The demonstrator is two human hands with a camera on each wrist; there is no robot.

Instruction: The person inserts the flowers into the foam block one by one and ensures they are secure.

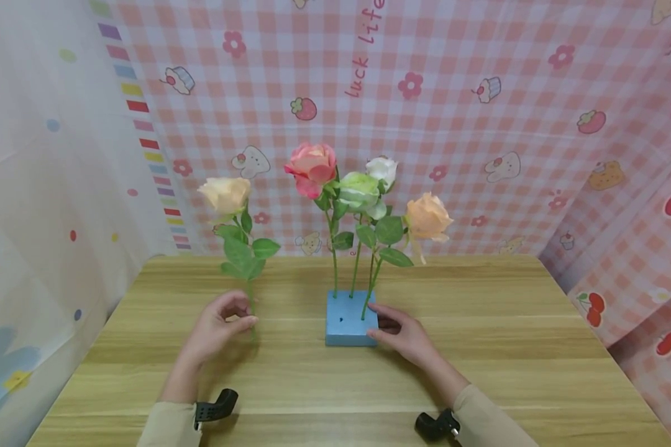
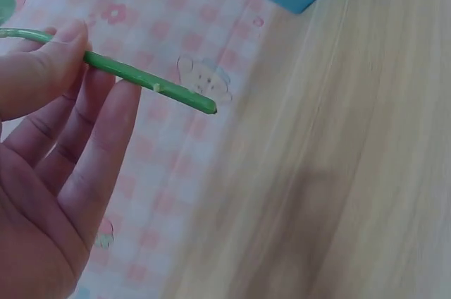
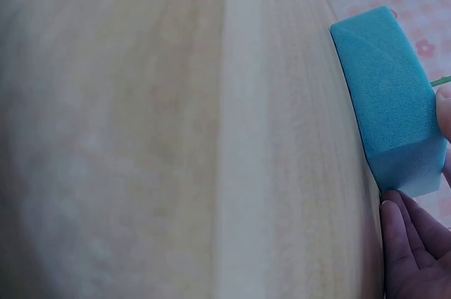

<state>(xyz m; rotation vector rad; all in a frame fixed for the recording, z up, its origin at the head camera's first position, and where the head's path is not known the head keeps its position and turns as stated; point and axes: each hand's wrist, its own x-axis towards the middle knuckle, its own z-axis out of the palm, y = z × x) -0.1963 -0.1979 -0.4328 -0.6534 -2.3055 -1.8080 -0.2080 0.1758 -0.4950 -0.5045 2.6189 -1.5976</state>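
The bench (image 1: pixel 481 347) looks like pale wood-grain laminate with a smooth, faintly satin finish. The blue foam block (image 1: pixel 346 320) is matt and finely grainy. The rose stem (image 2: pixel 151 86) looks like smooth green plastic; the backdrop (image 1: pixel 481 124) at 12 o'clock is thin printed checked cloth.

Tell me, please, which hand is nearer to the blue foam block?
Right. The right hand rests against the blue foam block at its right side, while the left hand holds the cream rose apart, to the block's left.

A light wooden table (image 1: pixel 481 347) with a straight grain fills the lower half of the frame. A blue square foam block (image 1: pixel 348 321) rests directly on it, at centre frame.
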